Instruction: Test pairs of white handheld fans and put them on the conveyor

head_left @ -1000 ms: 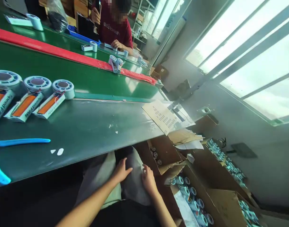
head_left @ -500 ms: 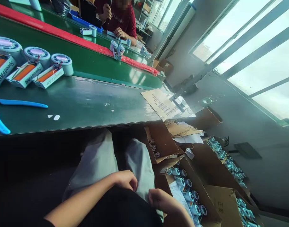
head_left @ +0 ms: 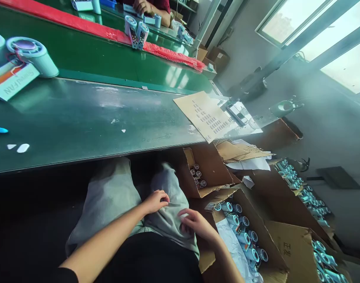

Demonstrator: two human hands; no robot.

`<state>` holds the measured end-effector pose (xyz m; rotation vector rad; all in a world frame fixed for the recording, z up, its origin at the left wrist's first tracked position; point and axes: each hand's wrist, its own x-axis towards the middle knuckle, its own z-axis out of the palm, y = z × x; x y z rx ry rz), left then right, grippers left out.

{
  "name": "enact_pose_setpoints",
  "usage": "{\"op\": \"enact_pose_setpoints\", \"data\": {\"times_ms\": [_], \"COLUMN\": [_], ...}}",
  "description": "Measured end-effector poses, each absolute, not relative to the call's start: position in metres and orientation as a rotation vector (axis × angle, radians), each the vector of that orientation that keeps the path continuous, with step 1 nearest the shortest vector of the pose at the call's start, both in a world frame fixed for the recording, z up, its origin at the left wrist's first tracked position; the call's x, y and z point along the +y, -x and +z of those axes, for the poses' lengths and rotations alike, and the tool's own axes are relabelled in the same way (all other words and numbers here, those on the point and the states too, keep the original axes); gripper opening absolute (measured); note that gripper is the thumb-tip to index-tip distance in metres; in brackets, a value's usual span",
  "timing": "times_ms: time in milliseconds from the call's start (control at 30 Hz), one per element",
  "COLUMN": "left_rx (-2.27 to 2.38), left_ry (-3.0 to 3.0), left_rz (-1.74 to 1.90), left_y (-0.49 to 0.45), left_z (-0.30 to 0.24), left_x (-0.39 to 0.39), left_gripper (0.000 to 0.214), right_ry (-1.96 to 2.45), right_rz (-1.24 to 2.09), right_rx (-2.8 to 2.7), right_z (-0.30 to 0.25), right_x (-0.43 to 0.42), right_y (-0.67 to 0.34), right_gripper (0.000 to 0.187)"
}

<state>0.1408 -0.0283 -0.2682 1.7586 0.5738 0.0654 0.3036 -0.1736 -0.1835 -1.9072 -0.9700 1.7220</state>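
No fan is held: the left hand (head_left: 156, 200) and the right hand (head_left: 194, 225) are both loosely curled on the grey trouser leg (head_left: 168, 212), below the bench's near edge. Beside the right hand, an open carton (head_left: 274, 259) of small blue fans (head_left: 241, 236) is untouched, and one finished fan (head_left: 32, 55) is seen at the bench's (head_left: 88, 125) far left.
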Motion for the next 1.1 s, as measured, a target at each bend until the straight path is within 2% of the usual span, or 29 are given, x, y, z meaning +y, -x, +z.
{"op": "enact_pose_setpoints", "data": {"times_ms": [133,233,500,700,833,933,1033,1100], "left_rx": [0.33,0.155,0.342,0.528,0.506,0.511,0.51,0.517], "left_ry": [-1.67,-1.611,-1.386,-1.141,-1.155,-1.211,-1.216,-1.202], "left_rz": [-0.063,-0.152,-0.256,-0.258,-0.335,-0.35,-0.342,-0.34], "left_y": [-0.134,-0.128,-0.134,-0.146,-0.146,-0.144,-0.143,-0.14], "left_z": [-0.253,-0.239,-0.237,-0.249,-0.252,-0.251,-0.248,-0.246], "left_x": [-0.029,-0.035,-0.029,-0.023,-0.023,-0.021,-0.02,-0.019], "left_gripper": [0.014,0.016,0.016,0.049,0.04,0.033,0.031,0.032], "right_ry": [2.159,2.193,2.232,2.105,1.988,1.619,1.268,1.304], "right_rz": [1.128,0.983,1.127,1.432,1.288,1.29,1.571,1.562], "right_rx": [-1.016,-1.152,-1.334,-1.078,-0.904,-0.626,-0.296,-0.208], "right_z": [-0.213,-0.228,-0.229,-0.232,-0.2,-0.182,-0.208,-0.244], "right_x": [-0.155,-0.143,-0.139,-0.149,-0.123,-0.097,-0.076,-0.062], "right_y": [-0.318,-0.316,-0.328,-0.364,-0.387,-0.387,-0.37,-0.36], "right_gripper": [0.034,0.035,0.026,0.024,0.021,0.032,0.049,0.045]}}
